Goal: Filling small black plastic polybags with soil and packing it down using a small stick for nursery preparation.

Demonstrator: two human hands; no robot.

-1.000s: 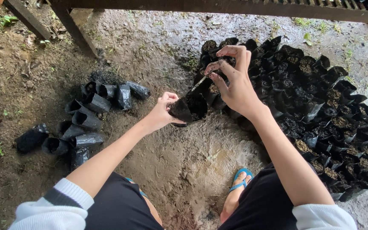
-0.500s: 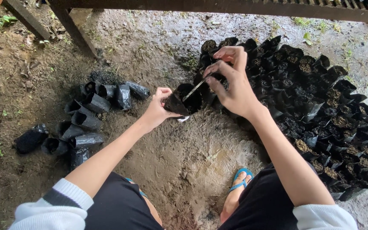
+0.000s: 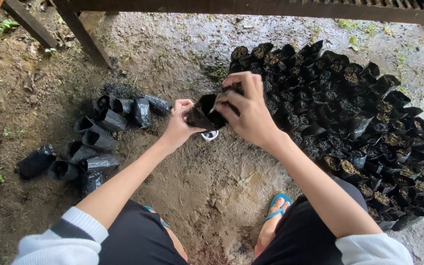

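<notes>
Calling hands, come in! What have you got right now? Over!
Left hand and right hand both grip one black bag, tilted. Filled bags crowd right; toppled bags left.

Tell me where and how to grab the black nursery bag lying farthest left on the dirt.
Probably best at its open mouth. The black nursery bag lies on its side, apart from the other toppled bags, with its mouth seemingly facing right. Come from above on that side and pinch the thin rim; the soft body would likely buckle. Both the left hand and right hand are occupied with another bag.
</notes>
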